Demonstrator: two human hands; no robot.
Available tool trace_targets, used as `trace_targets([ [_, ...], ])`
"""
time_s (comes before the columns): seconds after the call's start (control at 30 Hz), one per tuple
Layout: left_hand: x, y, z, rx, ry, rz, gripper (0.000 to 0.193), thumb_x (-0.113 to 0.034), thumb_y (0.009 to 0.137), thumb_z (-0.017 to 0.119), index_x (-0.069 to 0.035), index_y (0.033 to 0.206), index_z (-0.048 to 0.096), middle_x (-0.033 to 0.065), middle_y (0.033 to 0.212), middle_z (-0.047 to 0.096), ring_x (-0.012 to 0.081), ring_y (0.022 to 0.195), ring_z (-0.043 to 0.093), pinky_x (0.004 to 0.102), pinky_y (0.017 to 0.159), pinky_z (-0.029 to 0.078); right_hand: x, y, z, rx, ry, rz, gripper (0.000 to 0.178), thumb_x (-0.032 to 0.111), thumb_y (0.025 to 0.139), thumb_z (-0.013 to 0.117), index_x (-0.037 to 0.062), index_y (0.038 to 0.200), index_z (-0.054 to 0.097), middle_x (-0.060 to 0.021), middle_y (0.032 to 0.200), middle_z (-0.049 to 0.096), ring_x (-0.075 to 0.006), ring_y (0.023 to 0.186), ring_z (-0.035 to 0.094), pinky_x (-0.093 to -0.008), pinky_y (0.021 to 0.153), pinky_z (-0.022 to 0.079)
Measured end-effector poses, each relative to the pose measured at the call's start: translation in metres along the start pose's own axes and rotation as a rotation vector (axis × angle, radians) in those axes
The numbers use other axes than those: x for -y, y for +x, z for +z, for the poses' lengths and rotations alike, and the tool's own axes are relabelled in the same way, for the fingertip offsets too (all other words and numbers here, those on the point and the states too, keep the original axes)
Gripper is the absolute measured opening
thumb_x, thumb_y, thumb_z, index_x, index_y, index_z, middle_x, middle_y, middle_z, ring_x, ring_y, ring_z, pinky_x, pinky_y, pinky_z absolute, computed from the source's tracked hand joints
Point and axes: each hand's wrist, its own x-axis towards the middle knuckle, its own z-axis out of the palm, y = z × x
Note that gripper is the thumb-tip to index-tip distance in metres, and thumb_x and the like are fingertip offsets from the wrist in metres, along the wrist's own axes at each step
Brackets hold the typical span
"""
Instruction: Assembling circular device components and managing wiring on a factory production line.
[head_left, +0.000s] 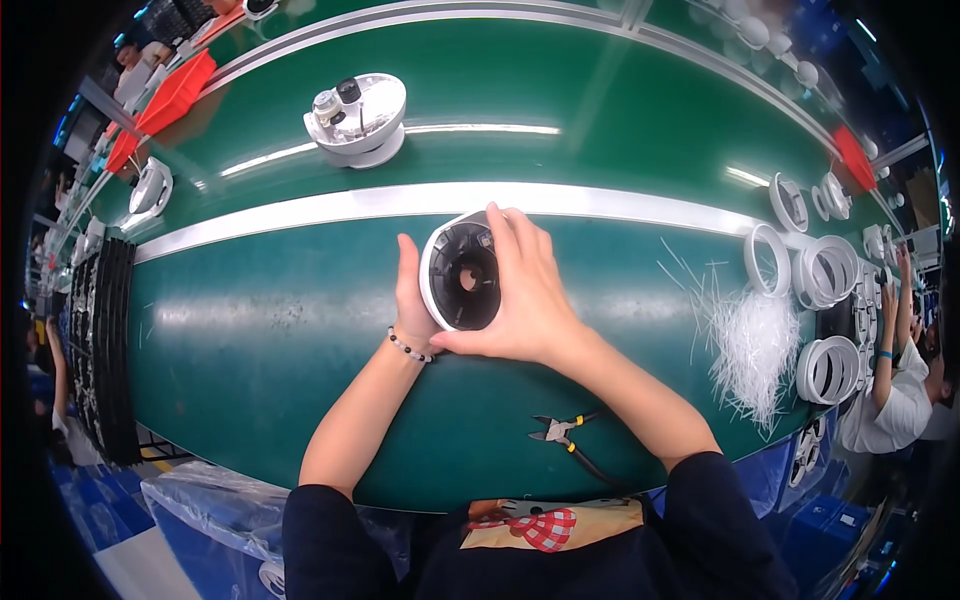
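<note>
Both my hands hold a round white housing [458,277] with a dark inside and a central hole, just above the green bench [260,340]. My left hand [412,295] grips its left rim from behind. My right hand [525,290] wraps over its right side, thumb along the lower edge and fingers over the top. On the green conveyor belt [600,110] beyond lies another white dome unit [358,120] with small lens parts on top.
Small black-handled cutters [562,432] lie near the bench's front edge. A heap of white cable ties [750,345] and several white rings [825,270] sit at the right. Black trays [105,350] stack at the left. Another person [900,380] works at the far right.
</note>
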Motion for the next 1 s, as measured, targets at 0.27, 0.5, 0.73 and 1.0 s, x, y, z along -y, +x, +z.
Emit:
trace_targets([
  [0.27,-0.029,-0.019,0.008,0.105,-0.030,0.114,0.067,-0.033,0.076,0.051,-0.004,0.131,0.026,0.0135,0.123,0.043,0.0243,0.112,0.044,0.0360,0.096,0.035,0.030,0.002,0.030,-0.268,0.013,-0.116,0.116,0.045,0.043,0.076,-0.0049,0.130,0.019,-0.0230,0.125,0.027,-0.0398,0.113,0.029,-0.0480,0.091,0.028],
  [0.5,-0.025,0.036,0.036,0.103,-0.095,0.091,0.056,-0.036,0.077,0.044,-0.004,0.123,0.038,0.0145,0.114,0.051,0.0254,0.105,0.050,0.0377,0.093,0.039,0.006,0.011,-0.004,-0.466,-0.045,-0.154,0.113,0.042,0.051,0.078,-0.0043,0.132,0.014,-0.0259,0.135,0.019,-0.0401,0.124,0.022,-0.0442,0.102,0.020],
  [0.73,-0.001,0.174,-0.001,-0.171,0.072,0.207,0.035,-0.020,0.084,0.044,-0.002,0.114,0.045,0.0110,0.106,0.053,0.0216,0.098,0.053,0.0355,0.083,0.046,0.020,-0.096,-0.060,0.215,-0.279,-0.116,0.099,0.047,0.056,0.074,-0.0015,0.129,0.027,-0.0259,0.135,0.019,-0.0437,0.124,0.021,-0.0510,0.100,0.020],
  [1.0,-0.016,0.142,0.051,-0.394,0.694,0.251,0.048,-0.018,0.080,0.052,0.005,0.121,0.040,0.0169,0.114,0.052,0.0201,0.106,0.049,0.0266,0.089,0.037,0.037,-0.165,-0.051,0.414,-0.467,0.068,0.099,0.056,0.052,0.072,-0.0037,0.123,0.036,-0.0246,0.133,0.023,-0.0420,0.123,0.022,-0.0576,0.096,0.018],
])
